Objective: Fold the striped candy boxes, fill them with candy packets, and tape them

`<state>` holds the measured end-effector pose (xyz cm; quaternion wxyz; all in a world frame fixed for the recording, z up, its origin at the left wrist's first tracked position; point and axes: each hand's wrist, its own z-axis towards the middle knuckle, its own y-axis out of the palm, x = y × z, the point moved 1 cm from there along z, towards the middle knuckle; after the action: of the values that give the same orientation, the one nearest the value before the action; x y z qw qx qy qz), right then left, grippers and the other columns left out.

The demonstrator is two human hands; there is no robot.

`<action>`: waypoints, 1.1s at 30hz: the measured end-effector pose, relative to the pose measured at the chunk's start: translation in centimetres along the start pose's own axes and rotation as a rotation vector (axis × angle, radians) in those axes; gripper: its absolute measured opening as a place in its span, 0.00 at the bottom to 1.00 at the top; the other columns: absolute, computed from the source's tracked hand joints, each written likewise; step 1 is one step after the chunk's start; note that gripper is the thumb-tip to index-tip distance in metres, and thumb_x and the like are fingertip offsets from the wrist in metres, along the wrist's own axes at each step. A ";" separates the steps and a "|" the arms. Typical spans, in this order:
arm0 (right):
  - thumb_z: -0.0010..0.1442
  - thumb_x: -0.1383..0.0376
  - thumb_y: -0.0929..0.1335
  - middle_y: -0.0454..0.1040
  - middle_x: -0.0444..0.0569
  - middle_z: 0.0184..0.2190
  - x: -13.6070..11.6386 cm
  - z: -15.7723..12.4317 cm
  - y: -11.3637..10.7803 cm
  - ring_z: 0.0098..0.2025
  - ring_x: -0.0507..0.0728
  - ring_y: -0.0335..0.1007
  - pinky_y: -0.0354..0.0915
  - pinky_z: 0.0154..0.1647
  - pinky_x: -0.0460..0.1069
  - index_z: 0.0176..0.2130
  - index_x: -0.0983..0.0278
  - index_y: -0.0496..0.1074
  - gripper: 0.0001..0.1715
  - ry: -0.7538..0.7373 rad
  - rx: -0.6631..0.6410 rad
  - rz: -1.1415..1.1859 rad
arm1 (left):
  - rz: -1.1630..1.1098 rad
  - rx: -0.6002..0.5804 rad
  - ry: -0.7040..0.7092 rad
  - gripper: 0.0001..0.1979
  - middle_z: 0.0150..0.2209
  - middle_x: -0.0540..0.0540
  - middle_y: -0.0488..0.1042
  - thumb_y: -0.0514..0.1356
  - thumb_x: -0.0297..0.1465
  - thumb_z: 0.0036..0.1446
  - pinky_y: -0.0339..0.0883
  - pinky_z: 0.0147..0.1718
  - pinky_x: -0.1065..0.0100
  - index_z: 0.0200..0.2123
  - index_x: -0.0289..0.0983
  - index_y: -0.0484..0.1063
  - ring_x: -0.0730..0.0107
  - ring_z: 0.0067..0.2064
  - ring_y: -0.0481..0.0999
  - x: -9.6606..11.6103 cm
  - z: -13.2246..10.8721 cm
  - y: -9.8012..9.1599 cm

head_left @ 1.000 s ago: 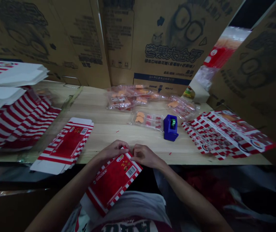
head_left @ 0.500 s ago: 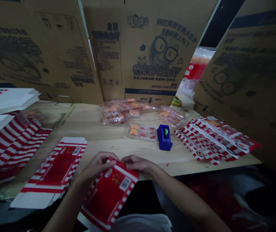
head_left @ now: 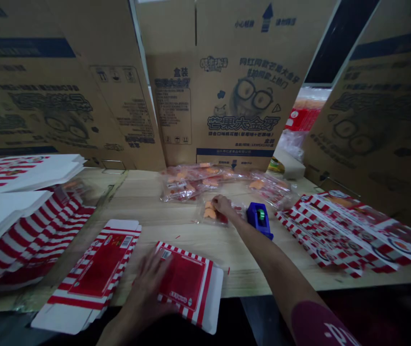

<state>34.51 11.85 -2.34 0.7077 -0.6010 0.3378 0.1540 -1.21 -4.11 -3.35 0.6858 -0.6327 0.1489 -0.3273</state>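
My left hand (head_left: pixel 149 283), slightly blurred, grips the left end of a red-and-white striped carton (head_left: pixel 185 281). Its fingers lie over the top and the thumb is by the near edge; a white end flap sticks out at the right. Farther forward, my right hand (head_left: pixel 222 205) is closed in a pinch on a clear plastic packet (head_left: pixel 210 214) with orange and red pieces inside. Beside that packet stands a blue tape dispenser (head_left: pixel 259 221) with a green roll. Another flat striped carton (head_left: pixel 99 269) lies to the left of my left hand.
More clear packets (head_left: pixel 180 185) are heaped at the back, before upright cardboard boxes (head_left: pixel 241 96). Folded striped cartons (head_left: pixel 335 230) fan out at the right. White-backed carton sheets (head_left: pixel 61 168) are stacked at the left. The wooden table's front edge (head_left: pixel 259 292) runs close to me.
My right hand has left the carton and reached forward to the packet. The carton, still with my left hand, has turned and now lies with its white flap to the right.
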 end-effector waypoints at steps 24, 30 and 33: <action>0.62 0.63 0.60 0.74 0.54 0.36 3.1 -17.7 -5.1 0.34 0.57 0.70 0.65 0.39 0.51 0.49 0.66 0.74 0.22 -0.219 0.096 0.080 | 0.084 -0.032 0.014 0.54 0.61 0.26 0.57 0.65 0.53 0.36 0.41 0.60 0.38 0.64 0.33 0.54 0.36 0.61 0.56 4.2 5.2 -0.6; 0.66 0.64 0.60 0.73 0.51 0.43 -0.1 -18.7 -2.8 0.47 0.57 0.68 0.57 0.56 0.55 0.53 0.57 0.72 0.20 -0.401 -0.227 -0.006 | 0.078 -0.003 0.076 0.55 0.63 0.25 0.53 0.66 0.52 0.35 0.37 0.60 0.36 0.64 0.34 0.54 0.33 0.63 0.53 5.1 5.1 -0.2; 0.65 0.63 0.62 0.71 0.51 0.48 -0.2 -18.2 -2.0 0.52 0.59 0.64 0.42 0.62 0.66 0.52 0.53 0.73 0.18 -0.377 -0.327 -0.109 | 0.076 -0.044 0.057 0.56 0.63 0.26 0.54 0.66 0.52 0.34 0.36 0.60 0.36 0.65 0.34 0.53 0.34 0.63 0.53 5.2 5.1 0.3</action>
<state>30.28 -5.98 -1.65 0.6589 -0.6854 0.1377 0.2776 5.84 -3.49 -1.73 0.6792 -0.6320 0.1995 -0.3155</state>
